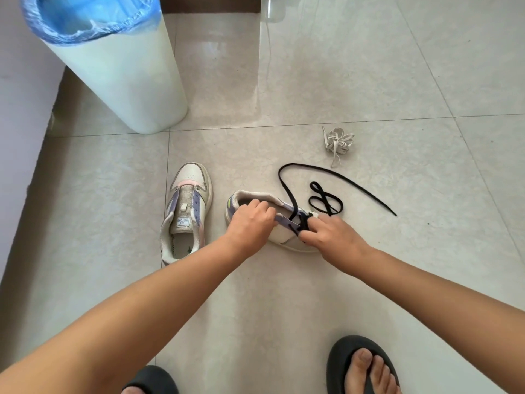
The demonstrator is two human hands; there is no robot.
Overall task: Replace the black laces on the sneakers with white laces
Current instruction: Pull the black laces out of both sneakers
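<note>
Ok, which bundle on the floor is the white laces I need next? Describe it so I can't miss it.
Start at the white bin with the blue liner, then go right across the tile floor. Past the sneaker being unlaced, beyond the black laces, lies the white lace bundle: the only pale, bunched coil, touching nothing.

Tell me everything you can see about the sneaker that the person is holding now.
The held sneaker lies on its side on the tiled floor, right of the other sneaker. It looks white with purple eyelet strips and a grey collar. The left hand grips its opening; the right hand pinches the black lace, which is partly pulled out and trails over the floor. A second, loose black lace lies just beyond it.
</note>
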